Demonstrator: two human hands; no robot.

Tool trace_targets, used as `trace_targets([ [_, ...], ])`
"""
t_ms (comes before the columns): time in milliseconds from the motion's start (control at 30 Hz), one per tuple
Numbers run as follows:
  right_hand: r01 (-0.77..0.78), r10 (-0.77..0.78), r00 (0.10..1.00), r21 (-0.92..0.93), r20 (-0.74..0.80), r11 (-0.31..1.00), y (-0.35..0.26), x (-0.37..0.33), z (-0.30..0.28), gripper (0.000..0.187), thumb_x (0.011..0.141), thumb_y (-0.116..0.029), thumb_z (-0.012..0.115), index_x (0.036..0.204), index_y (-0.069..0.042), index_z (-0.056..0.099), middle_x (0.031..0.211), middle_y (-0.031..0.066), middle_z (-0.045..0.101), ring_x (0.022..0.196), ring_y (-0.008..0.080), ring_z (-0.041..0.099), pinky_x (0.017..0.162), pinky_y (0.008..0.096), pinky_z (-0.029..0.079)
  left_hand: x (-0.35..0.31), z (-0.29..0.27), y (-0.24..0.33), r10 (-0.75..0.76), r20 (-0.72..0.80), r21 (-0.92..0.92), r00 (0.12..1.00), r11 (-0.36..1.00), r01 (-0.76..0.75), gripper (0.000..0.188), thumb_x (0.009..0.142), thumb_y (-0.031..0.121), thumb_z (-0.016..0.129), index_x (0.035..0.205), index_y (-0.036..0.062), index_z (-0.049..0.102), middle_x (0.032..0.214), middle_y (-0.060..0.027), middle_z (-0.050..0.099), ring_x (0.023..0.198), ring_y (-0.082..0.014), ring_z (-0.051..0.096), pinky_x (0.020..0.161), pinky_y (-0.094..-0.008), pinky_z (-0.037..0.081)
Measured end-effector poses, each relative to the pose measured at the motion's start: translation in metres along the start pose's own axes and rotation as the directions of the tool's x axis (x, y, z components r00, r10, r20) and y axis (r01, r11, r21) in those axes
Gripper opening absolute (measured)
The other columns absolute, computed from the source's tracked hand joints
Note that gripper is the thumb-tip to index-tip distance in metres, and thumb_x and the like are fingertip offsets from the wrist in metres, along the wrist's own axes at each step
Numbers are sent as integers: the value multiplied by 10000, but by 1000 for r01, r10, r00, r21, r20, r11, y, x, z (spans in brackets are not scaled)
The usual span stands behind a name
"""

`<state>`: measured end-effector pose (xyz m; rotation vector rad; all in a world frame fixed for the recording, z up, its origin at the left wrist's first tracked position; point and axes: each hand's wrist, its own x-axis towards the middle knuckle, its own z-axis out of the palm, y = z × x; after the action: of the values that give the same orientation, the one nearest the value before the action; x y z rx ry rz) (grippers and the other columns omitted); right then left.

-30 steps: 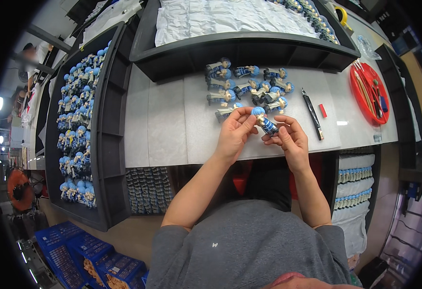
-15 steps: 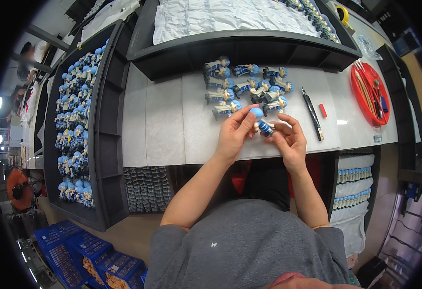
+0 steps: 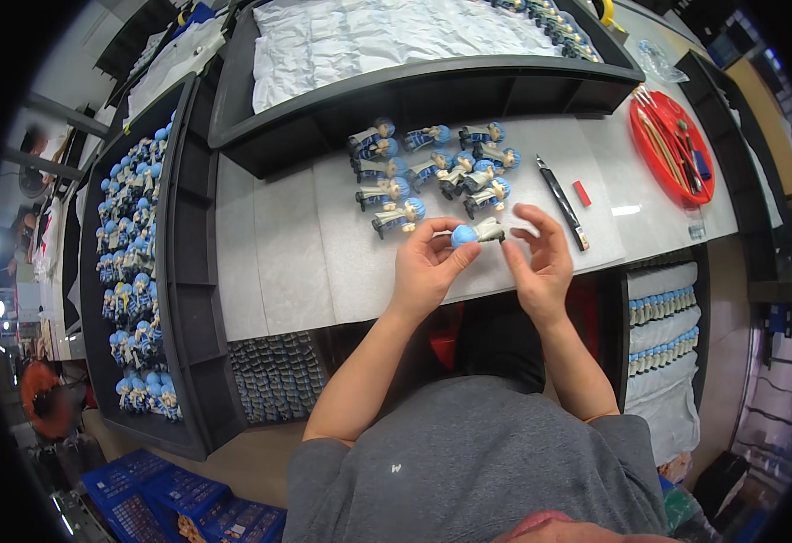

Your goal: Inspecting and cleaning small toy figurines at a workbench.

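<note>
Between my two hands a small figurine (image 3: 488, 231) lies sideways in the air, its round blue head to the left and its pale back toward me. My left hand (image 3: 427, 270) pinches it by the head between thumb and fingers. At its dark feet, my right hand (image 3: 542, 271) has its thumb and fingers spread; whether the thumb touches the feet I cannot tell. Just beyond, several blue-haired figurines (image 3: 387, 192) lie in loose rows on the white sheet (image 3: 323, 262) covering the table.
A black pen-like tool (image 3: 562, 201) and a small red piece (image 3: 581, 193) lie to the right, near a red tray (image 3: 635, 127) of tools. A black crate (image 3: 414, 89) lined with white padding stands at the back. Another crate (image 3: 199, 362), filled with figurines, stands at left.
The figurine has turned from showing its blue striped front to its pale back and now lies more level. My right hand's fingers have spread away from it. The whole view has shifted slightly.
</note>
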<state>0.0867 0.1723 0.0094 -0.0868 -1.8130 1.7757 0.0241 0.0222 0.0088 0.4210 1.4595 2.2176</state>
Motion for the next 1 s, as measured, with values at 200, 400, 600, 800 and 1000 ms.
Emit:
trace_targets([
  [200, 28, -152, 972, -555, -178, 831, -4, 49, -63, 272, 780, 11, 609, 1050, 16, 577, 1015, 143, 614, 985, 234, 576, 799, 300, 461, 0, 6, -2, -55, -7, 70, 998, 996, 55, 416, 796, 20, 673, 1170, -24, 496, 961, -46, 554, 834, -122, 587, 724, -221, 505],
  [400, 108, -116, 991, -886, 62, 451, 15, 69, -92, 179, 761, -76, 656, 930, -16, 642, 914, 126, 640, 848, 288, 578, 766, 351, 459, 2, 6, -3, 51, 66, 283, 997, 957, -67, 375, 789, 59, 691, 1115, -46, 540, 1005, -71, 536, 792, -121, 602, 678, -223, 519],
  [600, 56, -119, 993, -858, -6, 510, 6, 68, -85, 133, 749, -32, 648, 881, -24, 658, 852, 115, 637, 796, 263, 598, 717, 331, 473, -2, 7, -1, 65, 71, 247, 995, 966, -81, 356, 766, -11, 685, 1098, -39, 560, 999, -77, 575, 861, -116, 591, 741, -223, 514],
  [800, -72, 50, 996, -329, -77, 942, -14, 28, -46, 139, 763, 21, 655, 897, -16, 661, 839, 61, 634, 776, 129, 607, 654, 234, 462, -3, 7, 0, -16, 107, 265, 994, 964, -13, 353, 733, -22, 711, 1058, -39, 575, 971, -91, 599, 852, -118, 598, 741, -229, 518],
  [1000, -249, 246, 967, -54, -62, 967, -10, 6, -21, 117, 812, 31, 619, 926, 25, 644, 895, 69, 625, 804, 109, 605, 728, 214, 485, -5, 10, 2, 92, 125, 345, 988, 929, -130, 330, 693, -28, 740, 996, -30, 608, 906, -65, 577, 811, -111, 602, 706, -222, 528],
])
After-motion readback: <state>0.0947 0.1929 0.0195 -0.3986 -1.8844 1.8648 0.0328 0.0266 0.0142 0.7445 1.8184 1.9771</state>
